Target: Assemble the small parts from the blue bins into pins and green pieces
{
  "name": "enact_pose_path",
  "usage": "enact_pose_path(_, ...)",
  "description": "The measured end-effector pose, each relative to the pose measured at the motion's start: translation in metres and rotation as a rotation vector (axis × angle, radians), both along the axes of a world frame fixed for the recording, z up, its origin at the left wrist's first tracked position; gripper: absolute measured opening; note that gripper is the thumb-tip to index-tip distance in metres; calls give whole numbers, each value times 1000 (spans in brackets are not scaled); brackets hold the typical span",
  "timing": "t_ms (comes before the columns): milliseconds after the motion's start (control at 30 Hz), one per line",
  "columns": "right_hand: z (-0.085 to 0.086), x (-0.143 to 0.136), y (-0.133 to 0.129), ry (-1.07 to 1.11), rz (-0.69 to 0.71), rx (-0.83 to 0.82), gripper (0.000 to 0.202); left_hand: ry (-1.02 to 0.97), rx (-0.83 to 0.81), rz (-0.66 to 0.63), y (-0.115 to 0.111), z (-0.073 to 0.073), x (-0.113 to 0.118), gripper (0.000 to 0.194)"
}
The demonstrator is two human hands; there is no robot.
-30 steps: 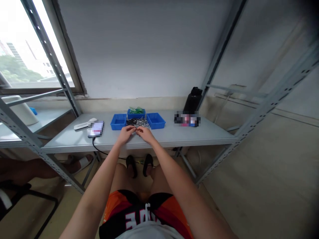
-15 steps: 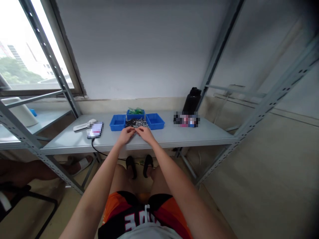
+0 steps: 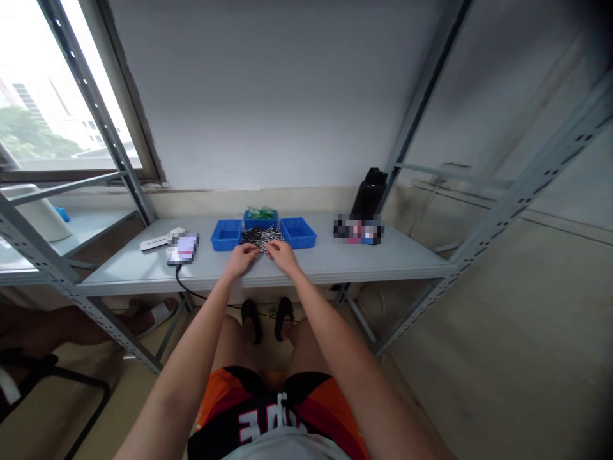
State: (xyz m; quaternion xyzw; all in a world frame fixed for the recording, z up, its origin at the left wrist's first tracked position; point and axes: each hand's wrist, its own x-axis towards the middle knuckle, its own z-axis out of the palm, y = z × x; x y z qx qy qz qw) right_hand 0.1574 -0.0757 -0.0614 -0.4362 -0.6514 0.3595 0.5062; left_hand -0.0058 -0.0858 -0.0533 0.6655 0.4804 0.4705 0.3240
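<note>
A heap of small dark and silvery metal-looking pieces [image 3: 262, 236] lies on the grey table [image 3: 330, 263]. My left hand [image 3: 243, 257] rests at the near left side of the heap, fingers curled and pinched together; what they hold is too small to name. At the heap's near right edge is my right hand [image 3: 280, 253], its thumb and fingertips closed by the pieces. Anything in that pinch cannot be made out. Around the heap stand a left blue tray [image 3: 226, 245], a right blue tray [image 3: 301, 243] and a back blue tray [image 3: 261, 224] holding green items [image 3: 261, 212].
A black bottle [image 3: 370, 194] stands at the back right, behind a blurred-out object [image 3: 359, 230]. On the left lie a blurred phone-like device [image 3: 182, 249] with a black cable [image 3: 191, 291] and a white object [image 3: 156, 243]. Metal shelf posts [image 3: 421, 96] rise at both sides. Another person's leg [image 3: 67, 327] shows lower left.
My right hand has moved slightly up and to the right, away from my left hand, so a small gap shows between the fingertips. The left hand has stayed nearly in place.
</note>
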Motion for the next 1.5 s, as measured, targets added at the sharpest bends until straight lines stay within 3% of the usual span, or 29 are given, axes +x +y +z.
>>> enact_pose_path(267,-1,-2,0,-43,77,1,17,-119,0,32,-3,3,-3,37)
enact_pose_path(433,-2,-3,0,-180,158,75,18,-110,4,-43,-3,3,-2,31)
enact_pose_path(667,-1,-2,-1,-114,87,52,23,-273,-98,37,-1,1,1,18)
enact_pose_path(967,3,-1,-4,-74,75,35,17,12,25,-33,-6,6,1,29)
enact_pose_path(1500,0,1,2,65,15,-36,18,-55,-17,25,-3,3,-1,44)
